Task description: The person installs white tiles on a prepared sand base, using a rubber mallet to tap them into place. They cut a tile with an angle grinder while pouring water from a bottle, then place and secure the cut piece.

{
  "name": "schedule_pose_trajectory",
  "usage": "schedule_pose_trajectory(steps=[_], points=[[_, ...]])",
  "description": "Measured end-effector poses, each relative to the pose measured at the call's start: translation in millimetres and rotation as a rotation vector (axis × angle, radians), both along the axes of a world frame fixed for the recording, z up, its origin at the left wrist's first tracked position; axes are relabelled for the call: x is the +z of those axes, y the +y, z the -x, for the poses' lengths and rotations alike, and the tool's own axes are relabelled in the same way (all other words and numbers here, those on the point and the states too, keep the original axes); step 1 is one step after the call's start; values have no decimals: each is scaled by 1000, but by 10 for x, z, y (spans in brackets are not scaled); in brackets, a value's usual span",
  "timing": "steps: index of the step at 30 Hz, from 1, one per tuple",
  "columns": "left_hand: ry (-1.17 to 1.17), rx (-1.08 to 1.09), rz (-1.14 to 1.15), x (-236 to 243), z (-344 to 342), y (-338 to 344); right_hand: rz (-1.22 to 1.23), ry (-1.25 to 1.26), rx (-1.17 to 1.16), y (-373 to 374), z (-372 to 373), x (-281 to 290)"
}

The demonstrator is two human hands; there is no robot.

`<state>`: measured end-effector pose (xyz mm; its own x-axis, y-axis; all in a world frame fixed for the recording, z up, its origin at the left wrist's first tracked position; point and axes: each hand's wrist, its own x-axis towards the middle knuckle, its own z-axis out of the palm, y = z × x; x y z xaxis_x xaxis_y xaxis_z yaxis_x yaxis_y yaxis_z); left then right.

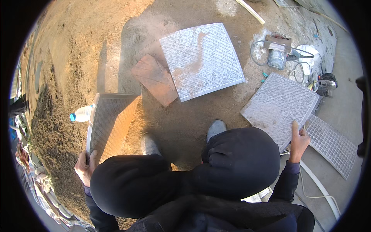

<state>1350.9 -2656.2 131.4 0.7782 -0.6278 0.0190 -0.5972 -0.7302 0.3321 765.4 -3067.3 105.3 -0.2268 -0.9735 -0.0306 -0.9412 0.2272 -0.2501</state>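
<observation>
Hands [85, 167] [299, 142] curled on two panels [106, 120] [280, 106]

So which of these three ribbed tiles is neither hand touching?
The middle tile, beside the reddish-brown slab; the left hand grips the left tile and the right hand the right tile.

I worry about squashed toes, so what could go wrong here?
The left hand holds a tilted slab near the left shoe; if it slipped, it might land on those toes. It could also bump the bottle right beside it. The right hand grips a grey slab close to a grid panel, so the fingers might get pinched between them.
</observation>
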Motion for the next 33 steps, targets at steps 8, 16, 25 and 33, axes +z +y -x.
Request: schedule_pose_trajectory(steps=[8,16,25,33], points=[[394,-122,-468,345,-477,-430,-259,-799,-168,-221,-338,17],[552,-285,-655,198,-788,-464,-366,-664,-160,-502,-470,-3],[511,-88,-594,1281,-201,577,-681,-496,-15,-919,-734,1719],[649,613,-553,3499,1628,1774,-787,154,844,-912,-1360,3769]])
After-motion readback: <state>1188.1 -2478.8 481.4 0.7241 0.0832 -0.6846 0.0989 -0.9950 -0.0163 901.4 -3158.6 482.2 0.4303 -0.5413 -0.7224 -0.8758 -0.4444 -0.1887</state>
